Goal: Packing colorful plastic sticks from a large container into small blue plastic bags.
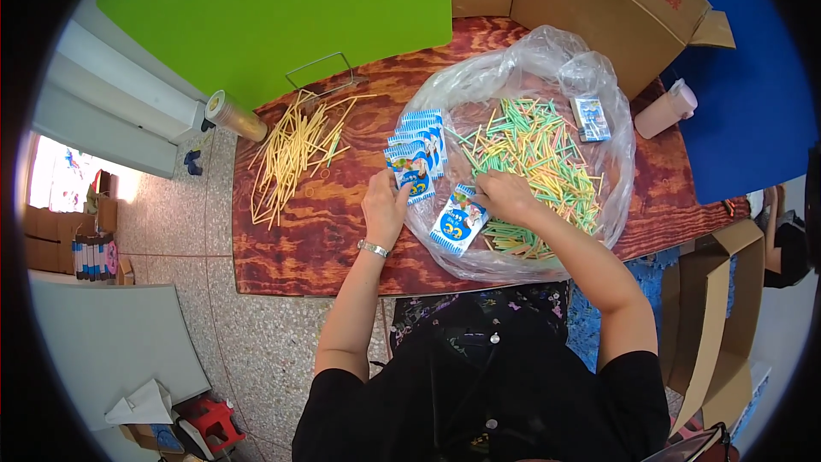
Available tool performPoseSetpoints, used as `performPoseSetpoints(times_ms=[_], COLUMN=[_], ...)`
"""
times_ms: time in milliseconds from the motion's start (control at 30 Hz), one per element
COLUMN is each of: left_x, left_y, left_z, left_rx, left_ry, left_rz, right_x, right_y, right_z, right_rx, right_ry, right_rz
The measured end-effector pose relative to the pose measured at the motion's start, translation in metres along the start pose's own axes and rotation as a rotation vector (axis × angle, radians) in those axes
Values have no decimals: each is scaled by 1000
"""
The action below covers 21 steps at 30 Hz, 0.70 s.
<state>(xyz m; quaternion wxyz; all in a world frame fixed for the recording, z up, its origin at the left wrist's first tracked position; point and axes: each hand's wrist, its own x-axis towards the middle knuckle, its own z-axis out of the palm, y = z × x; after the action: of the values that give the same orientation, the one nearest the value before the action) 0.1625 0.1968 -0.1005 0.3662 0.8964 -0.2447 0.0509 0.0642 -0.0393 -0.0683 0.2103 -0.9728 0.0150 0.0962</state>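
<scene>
The person is sitting at a brown wooden table (316,239). A big clear plastic bag (547,60) is lying open on it, full of green, yellow and pink sticks (534,150).

The right hand (505,197) is resting inside the bag, at its near edge. Its fingers are curling down onto the sticks and pinching the top of a small blue and white packet (457,221).

The left hand (385,205) is sitting just left of the bag. Its fingers are bending over the nearest packet in a row of blue and white packets (419,150) lying along the bag's left edge.

Far left of the bag, a heap of yellow sticks (295,154) is lying. A lone packet (592,118) is lying inside the bag's far side.
</scene>
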Motion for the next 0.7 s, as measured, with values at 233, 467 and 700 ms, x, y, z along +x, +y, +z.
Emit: performPoseSetpoints(times_ms=[233,467,700], left_x=[-8,-28,-26], left_y=[51,78,72], left_z=[-15,-10,5], left_rx=[98,-53,-168], left_ry=[302,29,-244], left_rz=[295,356,214], right_x=[-2,-15,-47], right_y=[-1,1,-14], right_z=[-10,-5,-30], right_rx=[-30,-216,-71], right_ry=[-39,189,408], right_rz=[24,-199,-212])
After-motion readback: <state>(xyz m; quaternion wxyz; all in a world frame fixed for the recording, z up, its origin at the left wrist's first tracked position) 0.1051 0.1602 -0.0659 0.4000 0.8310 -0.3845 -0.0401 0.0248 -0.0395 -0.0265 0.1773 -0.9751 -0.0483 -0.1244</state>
